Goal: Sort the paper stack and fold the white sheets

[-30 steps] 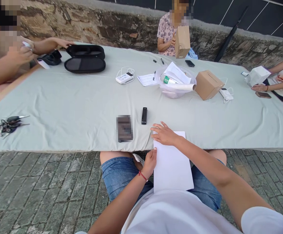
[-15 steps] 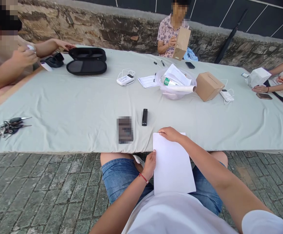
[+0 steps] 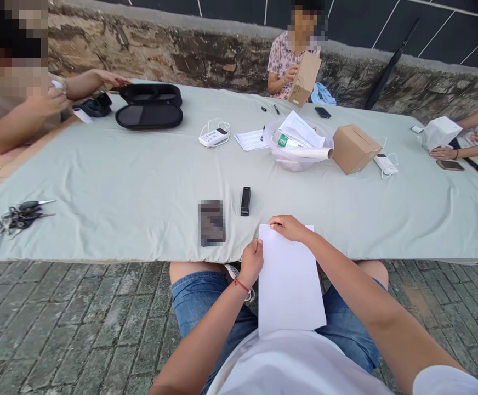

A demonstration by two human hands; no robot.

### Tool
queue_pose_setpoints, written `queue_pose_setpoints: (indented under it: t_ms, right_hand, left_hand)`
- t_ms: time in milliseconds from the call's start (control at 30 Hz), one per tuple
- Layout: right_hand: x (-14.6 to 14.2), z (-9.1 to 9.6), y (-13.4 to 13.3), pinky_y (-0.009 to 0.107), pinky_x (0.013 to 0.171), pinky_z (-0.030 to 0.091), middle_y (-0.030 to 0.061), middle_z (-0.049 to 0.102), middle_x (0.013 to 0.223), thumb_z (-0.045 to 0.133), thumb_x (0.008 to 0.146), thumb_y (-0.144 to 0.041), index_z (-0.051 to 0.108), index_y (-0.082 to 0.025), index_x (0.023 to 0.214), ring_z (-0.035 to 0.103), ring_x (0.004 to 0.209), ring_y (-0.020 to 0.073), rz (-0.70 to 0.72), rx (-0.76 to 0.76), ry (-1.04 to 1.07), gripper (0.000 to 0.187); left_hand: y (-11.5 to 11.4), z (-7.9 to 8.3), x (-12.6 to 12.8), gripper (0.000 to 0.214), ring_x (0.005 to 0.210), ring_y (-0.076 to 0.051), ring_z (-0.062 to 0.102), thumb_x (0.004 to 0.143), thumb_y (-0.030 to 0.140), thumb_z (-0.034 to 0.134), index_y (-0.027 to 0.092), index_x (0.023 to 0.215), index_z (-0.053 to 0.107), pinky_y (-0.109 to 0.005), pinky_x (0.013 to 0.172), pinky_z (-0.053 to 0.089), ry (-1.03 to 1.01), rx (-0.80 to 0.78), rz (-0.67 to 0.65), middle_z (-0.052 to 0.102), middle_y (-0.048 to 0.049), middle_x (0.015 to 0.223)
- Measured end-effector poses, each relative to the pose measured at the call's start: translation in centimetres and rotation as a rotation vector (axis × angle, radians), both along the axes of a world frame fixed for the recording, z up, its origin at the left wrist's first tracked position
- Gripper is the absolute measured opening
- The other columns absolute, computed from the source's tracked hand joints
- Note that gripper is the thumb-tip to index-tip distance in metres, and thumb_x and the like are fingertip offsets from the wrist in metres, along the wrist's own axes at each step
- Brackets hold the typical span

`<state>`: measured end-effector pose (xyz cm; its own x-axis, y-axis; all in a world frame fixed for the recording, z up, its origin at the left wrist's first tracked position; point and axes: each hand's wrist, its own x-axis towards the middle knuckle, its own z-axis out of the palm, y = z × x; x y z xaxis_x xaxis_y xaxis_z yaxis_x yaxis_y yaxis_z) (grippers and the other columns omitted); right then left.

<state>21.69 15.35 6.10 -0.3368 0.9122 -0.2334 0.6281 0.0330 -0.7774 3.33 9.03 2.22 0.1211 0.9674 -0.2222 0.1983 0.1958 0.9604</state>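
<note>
White paper [image 3: 290, 285], one sheet or a thin stack, stretches from the table's near edge back to my shirt, over my lap. My left hand [image 3: 252, 260] is closed on its left edge, close to the upper corner, with the thumb on top. At the far edge, my right hand [image 3: 288, 226] grips the paper, fingers bent over its upper left part. Beyond the paper lies a black stapler-like object [image 3: 245, 201], and left of that a dark blurred rectangle [image 3: 211, 224]. Neither hand touches these two.
On the cloth-covered table [image 3: 140, 186] are keys [image 3: 21, 215], a black case [image 3: 151, 112], a white device with a cord [image 3: 214, 137], a plastic basin [image 3: 299, 159] holding papers and a bottle, and a cardboard box [image 3: 354, 149]. Three other people sit around it, two holding boxes.
My left hand has slid up the paper's left edge toward the upper corner. My right hand keeps its hold at the far edge. The view has shifted slightly.
</note>
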Motion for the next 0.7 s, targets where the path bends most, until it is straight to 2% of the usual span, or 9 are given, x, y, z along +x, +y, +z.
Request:
queue_pose_setpoints:
  t_ms: [133, 267, 400, 567, 633, 700]
  right_hand:
    - [0.4, -0.1, 0.3, 0.028, 0.067, 0.041, 0.0000, 0.069, 0.090, 0.047, 0.091, -0.034, 0.068, -0.023, 0.093, 0.059, 0.075, 0.0151, -0.002, 0.017, -0.008, 0.024]
    - [0.7, -0.6, 0.4, 0.029, 0.073, 0.043, 0.0011, 0.071, 0.095, 0.045, 0.093, -0.034, 0.069, -0.022, 0.093, 0.061, 0.082, 0.0169, 0.010, 0.027, -0.024, 0.026]
    - [0.3, -0.5, 0.3, 0.029, 0.073, 0.043, 0.0015, 0.071, 0.094, 0.044, 0.094, -0.032, 0.069, -0.022, 0.091, 0.061, 0.082, 0.0170, 0.012, 0.059, -0.061, 0.027]
    - [-0.6, 0.7, 0.1, 0.030, 0.072, 0.042, 0.0024, 0.070, 0.088, 0.040, 0.097, -0.031, 0.067, -0.022, 0.090, 0.060, 0.079, 0.0170, 0.039, 0.103, -0.167, 0.030]
    - [-1.0, 1.1, -0.1, 0.030, 0.073, 0.042, 0.0036, 0.070, 0.094, 0.038, 0.098, -0.031, 0.067, -0.022, 0.095, 0.061, 0.083, 0.0182, 0.078, 0.122, -0.211, 0.031]
    - [-1.4, 1.3, -0.3, 0.032, 0.078, 0.043, 0.0055, 0.068, 0.108, 0.035, 0.099, -0.032, 0.064, -0.023, 0.112, 0.062, 0.094, 0.0204, 0.119, 0.154, -0.240, 0.033]
  left_hand:
    - [0.7, -0.2, 0.3, 0.034, 0.059, -0.013, 0.043, 0.091, 0.042, 0.043, 0.020, 0.066, 0.043, -0.026, 0.058, 0.033, 0.039, -0.015, 0.006, 0.046, 0.0024, 0.060]
    - [0.6, -0.6, 0.4, 0.037, 0.056, -0.011, 0.039, 0.088, 0.049, 0.047, 0.019, 0.066, 0.044, -0.025, 0.054, 0.032, -0.130, -0.159, 0.013, 0.044, 0.0032, 0.059]
    - [0.6, -0.8, 0.4, 0.038, 0.061, -0.012, 0.045, 0.086, 0.054, 0.050, 0.018, 0.073, 0.050, -0.025, 0.058, 0.038, -0.273, -0.216, 0.013, 0.051, 0.0009, 0.067]
    - [0.6, -1.0, 0.8, 0.041, 0.077, -0.017, 0.055, 0.088, 0.058, 0.047, 0.018, 0.090, 0.057, -0.029, 0.070, 0.045, -0.294, -0.123, 0.084, 0.061, -0.0050, 0.084]
    - [0.5, -1.0, 0.9, 0.044, 0.082, -0.019, 0.058, 0.088, 0.059, 0.047, 0.018, 0.098, 0.059, -0.030, 0.073, 0.047, -0.300, -0.102, 0.070, 0.063, -0.0072, 0.090]
    - [0.4, -1.0, 1.0, 0.046, 0.081, -0.019, 0.059, 0.088, 0.059, 0.048, 0.017, 0.101, 0.059, -0.031, 0.073, 0.047, -0.301, -0.105, 0.047, 0.064, -0.0075, 0.090]
